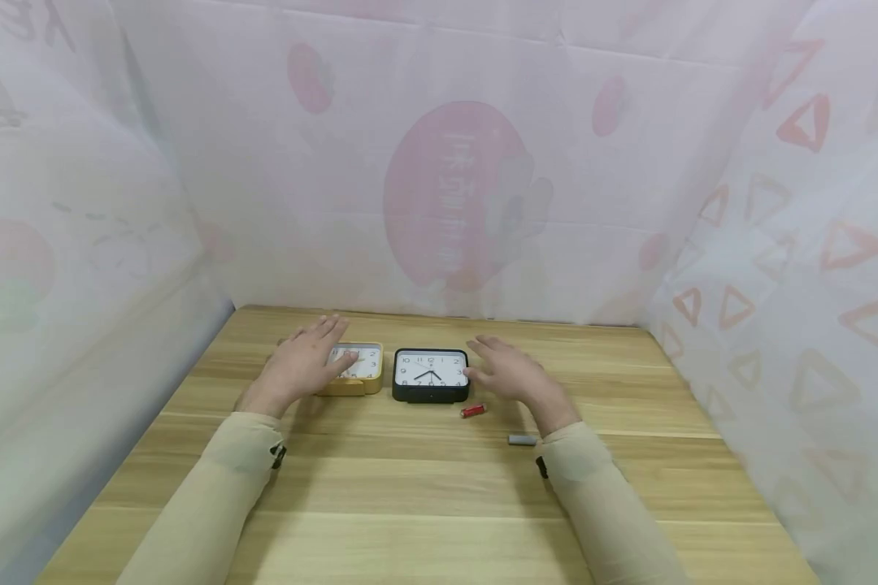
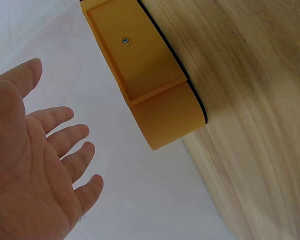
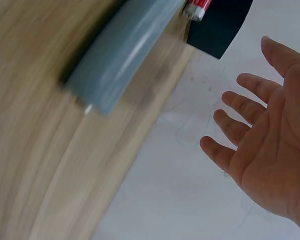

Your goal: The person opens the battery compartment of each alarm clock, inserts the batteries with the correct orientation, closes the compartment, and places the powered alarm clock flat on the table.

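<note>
Over the left part of a yellow clock (image 1: 369, 366) hovers my left hand (image 1: 300, 361), its fingers spread and nothing in its grasp. The left wrist view shows the yellow casing (image 2: 140, 55) apart from that open palm (image 2: 35, 170). A black clock (image 1: 430, 392) with a white face lies to the right of the yellow one. My right hand (image 1: 512, 370) is held just right of the black clock, fingers extended and holding nothing. Below that hand lie a red battery (image 1: 473, 411) and a grey battery (image 1: 523, 439). The right wrist view has the grey battery (image 3: 125, 55) large and blurred.
All of these lie on a wooden table (image 1: 380, 504). Pale printed cloth (image 1: 263, 203) hangs behind the table and along both sides. Dark clips or straps (image 1: 278, 455) show at both sleeve cuffs.
</note>
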`<state>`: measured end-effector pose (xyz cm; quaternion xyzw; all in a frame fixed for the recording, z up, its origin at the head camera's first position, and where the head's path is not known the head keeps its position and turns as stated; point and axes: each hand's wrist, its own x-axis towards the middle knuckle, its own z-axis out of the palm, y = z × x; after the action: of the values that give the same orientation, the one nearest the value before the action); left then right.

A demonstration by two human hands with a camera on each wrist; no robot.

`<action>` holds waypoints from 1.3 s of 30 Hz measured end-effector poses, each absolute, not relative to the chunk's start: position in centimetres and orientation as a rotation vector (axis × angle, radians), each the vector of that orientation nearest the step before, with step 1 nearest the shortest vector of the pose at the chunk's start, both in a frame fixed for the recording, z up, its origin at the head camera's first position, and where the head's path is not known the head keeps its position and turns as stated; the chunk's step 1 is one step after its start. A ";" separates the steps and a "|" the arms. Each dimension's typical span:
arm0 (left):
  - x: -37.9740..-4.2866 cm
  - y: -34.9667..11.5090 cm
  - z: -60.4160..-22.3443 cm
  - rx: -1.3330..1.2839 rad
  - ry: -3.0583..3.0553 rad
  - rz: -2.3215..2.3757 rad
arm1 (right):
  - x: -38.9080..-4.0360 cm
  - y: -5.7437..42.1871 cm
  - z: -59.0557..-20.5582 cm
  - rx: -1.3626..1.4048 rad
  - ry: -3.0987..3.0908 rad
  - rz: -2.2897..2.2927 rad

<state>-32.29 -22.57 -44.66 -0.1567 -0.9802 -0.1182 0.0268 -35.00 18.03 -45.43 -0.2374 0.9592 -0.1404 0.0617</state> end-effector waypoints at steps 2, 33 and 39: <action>-32.4 -22.5 -44.7 -0.485 -3.025 -0.359 | -35.1 17.2 -45.4 -0.743 2.873 -0.418; -32.2 -22.2 -45.1 -0.511 -3.031 -0.341 | -36.0 11.7 -45.1 -0.785 2.800 -0.235; -32.2 -22.0 -45.2 -0.519 -3.023 -0.340 | -35.9 12.0 -45.1 -0.744 2.806 -0.287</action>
<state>-32.23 -21.97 -45.17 -0.1682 -0.9792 -0.1100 0.0280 -35.87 12.04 -45.14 -0.2535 0.9558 -0.0978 0.1121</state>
